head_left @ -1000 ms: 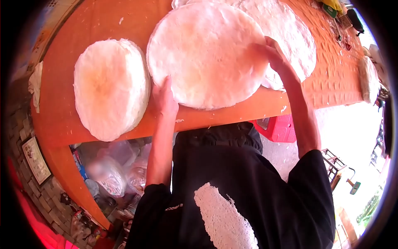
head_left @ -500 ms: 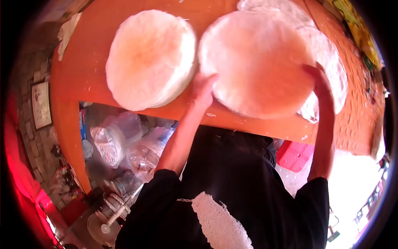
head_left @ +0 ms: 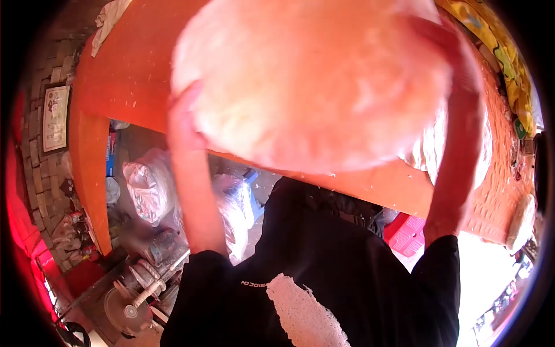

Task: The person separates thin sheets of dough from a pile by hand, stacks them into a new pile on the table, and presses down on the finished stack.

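A large, thick, pale round (head_left: 312, 87), like a stack of thin flatbreads, is raised close to the camera above the orange table. It is blurred, and its far edge is cut off by the top of the frame. My left hand (head_left: 188, 118) grips its left rim, thumb on the upper face. My right hand (head_left: 442, 43) is wrapped round its right rim, darkened and smeared by motion. Behind my right forearm, a plastic-wrapped pale round (head_left: 425, 150) lies partly hidden on the table.
The orange table (head_left: 124, 81) spans the top. Plastic-wrapped bundles (head_left: 150, 188) and a fan-like device (head_left: 130, 311) are below left. A pink-red crate (head_left: 407, 234) stands under the table at right. Yellow cloth (head_left: 503, 52) lies at the far right edge.
Both hands have lifted a round off the table toward the camera, and my left hand has moved left. The separate left-hand round no longer shows at its former spot.
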Demonstrator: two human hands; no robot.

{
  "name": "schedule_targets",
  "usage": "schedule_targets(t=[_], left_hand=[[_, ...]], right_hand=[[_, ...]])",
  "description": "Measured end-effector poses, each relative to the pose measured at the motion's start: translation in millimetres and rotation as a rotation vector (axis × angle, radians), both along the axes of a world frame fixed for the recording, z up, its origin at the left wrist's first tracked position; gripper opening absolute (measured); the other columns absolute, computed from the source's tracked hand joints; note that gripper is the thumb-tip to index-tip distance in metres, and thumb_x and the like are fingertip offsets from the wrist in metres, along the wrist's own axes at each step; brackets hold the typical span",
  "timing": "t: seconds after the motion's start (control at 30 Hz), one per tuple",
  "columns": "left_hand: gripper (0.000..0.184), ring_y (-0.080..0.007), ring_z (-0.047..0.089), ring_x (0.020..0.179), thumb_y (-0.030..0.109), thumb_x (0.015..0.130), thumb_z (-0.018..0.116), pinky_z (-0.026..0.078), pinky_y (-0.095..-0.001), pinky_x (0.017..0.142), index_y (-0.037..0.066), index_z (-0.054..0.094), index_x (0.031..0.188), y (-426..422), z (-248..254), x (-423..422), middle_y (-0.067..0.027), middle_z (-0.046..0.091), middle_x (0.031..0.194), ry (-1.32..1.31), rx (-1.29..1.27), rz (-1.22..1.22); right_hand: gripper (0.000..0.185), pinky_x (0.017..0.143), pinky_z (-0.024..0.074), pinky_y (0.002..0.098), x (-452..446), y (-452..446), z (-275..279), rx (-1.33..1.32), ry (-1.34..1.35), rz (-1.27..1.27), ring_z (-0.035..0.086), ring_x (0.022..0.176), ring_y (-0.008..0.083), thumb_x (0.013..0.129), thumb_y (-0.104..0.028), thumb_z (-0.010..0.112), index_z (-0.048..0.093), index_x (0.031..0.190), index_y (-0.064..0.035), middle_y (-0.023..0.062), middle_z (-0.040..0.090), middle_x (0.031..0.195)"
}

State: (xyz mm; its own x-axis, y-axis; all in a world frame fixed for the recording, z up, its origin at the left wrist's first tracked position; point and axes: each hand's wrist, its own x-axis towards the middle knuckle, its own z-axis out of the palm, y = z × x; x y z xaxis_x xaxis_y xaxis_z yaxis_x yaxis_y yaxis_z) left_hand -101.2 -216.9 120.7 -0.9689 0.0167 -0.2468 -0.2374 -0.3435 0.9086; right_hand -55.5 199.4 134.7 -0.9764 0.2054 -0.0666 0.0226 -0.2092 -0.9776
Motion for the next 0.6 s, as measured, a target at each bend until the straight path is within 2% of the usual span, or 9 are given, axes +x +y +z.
schedule_targets(t=[0.13, 0.23, 0.33, 0.4, 0.43, 0.47, 0.53, 0.57, 0.6], left_hand=[[0.041, -0.0291, 0.062, 0.105, 0.007, 0.082, 0.061, 0.05, -0.0409, 0.092, -0.007, 0.054, 0.12, -92.4, -29.2, -33.0, -0.0186, 0.061, 0.116, 0.007, -0.084, -0.023], [0.039, -0.0255, 0.062, 0.099, 0.005, 0.081, 0.064, 0.051, -0.0356, 0.087, -0.006, 0.056, 0.118, -149.2, -102.7, -59.0, -0.016, 0.062, 0.114, -0.122, -0.33, 0.036], [0.037, -0.0216, 0.06, 0.1, 0.002, 0.08, 0.065, 0.049, -0.0324, 0.087, -0.006, 0.057, 0.115, -159.5, -117.2, -59.4, -0.0132, 0.063, 0.11, -0.123, -0.311, 0.052], [0.036, -0.0214, 0.06, 0.1, 0.006, 0.082, 0.065, 0.048, -0.0329, 0.088, -0.005, 0.057, 0.115, -161.7, -110.8, -51.6, -0.0129, 0.063, 0.109, -0.119, -0.376, 0.135], [0.035, -0.0213, 0.06, 0.101, 0.009, 0.084, 0.065, 0.047, -0.0334, 0.089, -0.005, 0.058, 0.115, -159.7, -110.7, -51.3, -0.0127, 0.063, 0.109, -0.082, -0.437, 0.213], [0.035, -0.0213, 0.06, 0.101, 0.009, 0.084, 0.065, 0.047, -0.0334, 0.089, -0.005, 0.058, 0.115, -164.4, -117.1, -53.9, -0.0127, 0.063, 0.109, -0.092, -0.433, 0.19], [0.038, -0.0235, 0.058, 0.105, 0.022, 0.09, 0.06, 0.045, -0.0372, 0.094, -0.003, 0.055, 0.119, -179.7, -128.6, -54.0, -0.0136, 0.061, 0.114, -0.152, -0.269, 0.267], [0.048, -0.0268, 0.054, 0.114, 0.032, 0.095, 0.051, 0.042, -0.0406, 0.099, -0.003, 0.049, 0.127, -167.8, -122.1, -48.2, -0.0154, 0.055, 0.125, -0.149, -0.094, 0.155], [0.048, -0.0268, 0.054, 0.114, 0.032, 0.095, 0.051, 0.042, -0.0406, 0.099, -0.003, 0.049, 0.127, -152.0, -123.6, -44.0, -0.0154, 0.055, 0.125, -0.155, -0.102, 0.14]], right_hand=[[0.033, 0.075, 0.0531, 0.0297, -52.0, -106.5, -49.9, -0.195, -0.115, 0.209, 0.065, 0.085, 0.017, 0.076, -0.01, 0.068, 0.064, 0.106, 0.002, 0.0099, 0.066, 0.097], [0.027, 0.068, 0.0515, 0.0259, -59.2, -137.3, -131.6, -0.155, -0.241, 0.297, 0.062, 0.076, 0.012, 0.081, -0.018, 0.067, 0.065, 0.1, 0.0008, 0.0047, 0.066, 0.088], [0.034, 0.057, 0.045, 0.0224, -54.1, -151.0, -130.2, -0.174, -0.267, 0.209, 0.057, 0.068, 0.0075, 0.077, -0.025, 0.072, 0.065, 0.098, 0.0002, 0.0003, 0.063, 0.08], [0.048, 0.066, 0.0545, 0.0309, -52.0, -142.5, -103.0, 0.066, -0.27, 0.294, 0.065, 0.079, 0.0152, 0.072, -0.024, 0.077, 0.062, 0.103, 0.009, 0.0104, 0.066, 0.083], [0.058, 0.07, 0.0533, 0.0325, -60.6, -142.6, -114.5, 0.413, -0.358, 0.082, 0.065, 0.081, 0.0179, 0.073, -0.032, 0.077, 0.059, 0.108, 0.0111, 0.0128, 0.065, 0.081], [0.064, 0.074, 0.052, 0.0356, -59.8, -142.3, -110.0, 0.711, -0.231, -0.071, 0.066, 0.084, 0.0261, 0.073, -0.037, 0.076, 0.056, 0.112, 0.0102, 0.0163, 0.066, 0.084], [0.057, 0.078, 0.0487, 0.0321, -58.5, -146.3, -99.7, 0.651, -0.153, -0.11, 0.064, 0.088, 0.0206, 0.078, -0.039, 0.072, 0.06, 0.114, 0.0031, 0.0111, 0.068, 0.098], [0.057, 0.078, 0.0487, 0.0321, -52.4, -144.3, -108.3, 0.649, -0.17, -0.122, 0.064, 0.088, 0.0206, 0.078, -0.039, 0.072, 0.06, 0.114, 0.0031, 0.0111, 0.068, 0.098], [0.049, 0.087, 0.0454, 0.0378, -48.5, -143.8, -121.2, 0.458, 0.054, 0.029, 0.058, 0.103, 0.0252, 0.085, -0.033, 0.063, 0.056, 0.12, 0.0012, 0.0142, 0.063, 0.111]])
